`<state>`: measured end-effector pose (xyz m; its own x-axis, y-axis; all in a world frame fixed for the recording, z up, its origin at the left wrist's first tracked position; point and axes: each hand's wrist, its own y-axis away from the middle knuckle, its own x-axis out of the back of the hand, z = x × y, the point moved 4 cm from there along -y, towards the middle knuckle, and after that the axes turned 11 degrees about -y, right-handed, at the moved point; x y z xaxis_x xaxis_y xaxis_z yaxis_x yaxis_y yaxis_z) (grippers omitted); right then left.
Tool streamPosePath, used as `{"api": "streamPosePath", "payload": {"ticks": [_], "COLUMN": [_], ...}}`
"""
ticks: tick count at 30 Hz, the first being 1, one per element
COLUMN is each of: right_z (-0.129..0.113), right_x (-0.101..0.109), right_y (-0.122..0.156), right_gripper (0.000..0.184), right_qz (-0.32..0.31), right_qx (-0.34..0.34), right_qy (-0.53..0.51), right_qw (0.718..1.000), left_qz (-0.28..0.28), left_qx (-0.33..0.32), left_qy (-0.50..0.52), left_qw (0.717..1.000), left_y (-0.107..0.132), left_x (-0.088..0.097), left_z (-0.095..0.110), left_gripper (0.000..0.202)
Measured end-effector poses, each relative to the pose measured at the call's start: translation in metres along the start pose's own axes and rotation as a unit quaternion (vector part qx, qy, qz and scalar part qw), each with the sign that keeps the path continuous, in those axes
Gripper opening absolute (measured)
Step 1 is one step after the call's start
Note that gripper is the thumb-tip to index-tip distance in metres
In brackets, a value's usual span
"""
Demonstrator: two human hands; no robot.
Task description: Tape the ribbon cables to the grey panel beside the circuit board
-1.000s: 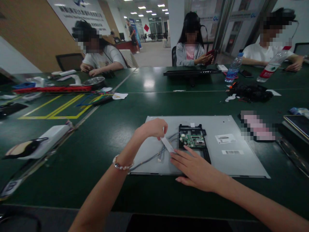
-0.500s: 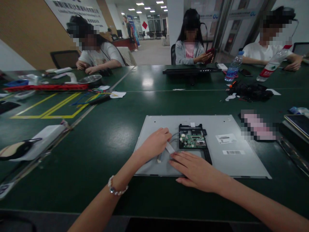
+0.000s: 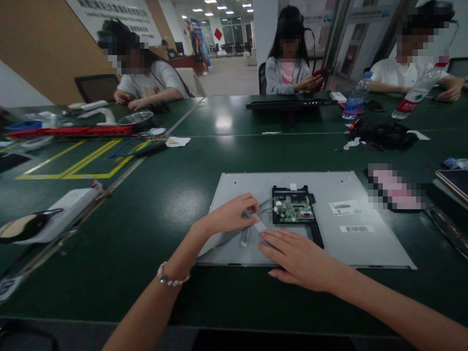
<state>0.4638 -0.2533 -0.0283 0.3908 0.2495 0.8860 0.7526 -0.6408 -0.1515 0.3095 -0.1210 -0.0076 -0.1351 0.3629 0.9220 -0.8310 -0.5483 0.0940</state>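
A grey metal panel point(image 3: 351, 243) lies flat on the dark green table point(image 3: 153, 204) in front of me. In its middle sits a green circuit board point(image 3: 292, 210) in a black frame. Grey wires point(image 3: 265, 205) run left from the board. My left hand point(image 3: 230, 215) is closed on a white flat ribbon cable point(image 3: 260, 226) at its left end, just left of the board. My right hand point(image 3: 298, 256) lies flat with fingers stretched out on the panel, fingertips touching the ribbon's other end.
Three people sit across the table. A black monitor point(image 3: 288, 105) lies flat at the back, two water bottles point(image 3: 356, 100) and a black cable heap point(image 3: 383, 135) back right. Left are yellow floor-style tape lines point(image 3: 91, 163), coloured wires, a metal bowl point(image 3: 137, 119) and a white device point(image 3: 69, 204).
My left hand has come down from a raised position to the panel, pressing the ribbon cable lower and flatter. My right hand has stayed flat in place.
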Motion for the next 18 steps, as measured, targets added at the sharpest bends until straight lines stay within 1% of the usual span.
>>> {"api": "streamPosePath", "payload": {"ticks": [2,5,8,10,13,15,18], "right_z": [0.0,0.0,0.0,-0.001,-0.001,-0.001,-0.001], "right_x": [-0.001,0.0,0.002,0.002,0.002,0.001,-0.002], "right_y": [0.0,0.0,0.0,-0.001,-0.001,-0.001,-0.001], "right_gripper": [0.05,0.049,0.048,0.048,0.046,0.044,0.042], "right_qz": [-0.001,-0.003,-0.004,-0.001,0.003,0.004,0.006], "right_qx": [0.0,-0.001,-0.002,0.0,0.005,0.009,0.014], "right_qy": [-0.002,-0.002,0.002,0.004,0.007,0.017,0.034], "right_qw": [1.0,1.0,1.0,1.0,1.0,1.0,0.999], "left_qz": [0.0,0.005,0.012,0.011,0.012,0.013,0.013], "left_qx": [-0.001,0.025,0.053,0.045,0.012,0.003,0.007], "left_qy": [0.016,0.04,0.056,0.059,0.063,0.067,0.066], "left_qw": [1.0,0.999,0.997,0.997,0.998,0.998,0.998], "left_y": [-0.001,0.0,0.001,0.001,0.002,0.001,0.002], "left_x": [-0.001,-0.001,-0.001,-0.001,-0.002,-0.002,-0.001], "left_z": [-0.003,-0.008,-0.014,-0.016,-0.015,-0.015,-0.014], "left_gripper": [0.021,0.028,0.026,0.019,0.01,0.009,0.009]}}
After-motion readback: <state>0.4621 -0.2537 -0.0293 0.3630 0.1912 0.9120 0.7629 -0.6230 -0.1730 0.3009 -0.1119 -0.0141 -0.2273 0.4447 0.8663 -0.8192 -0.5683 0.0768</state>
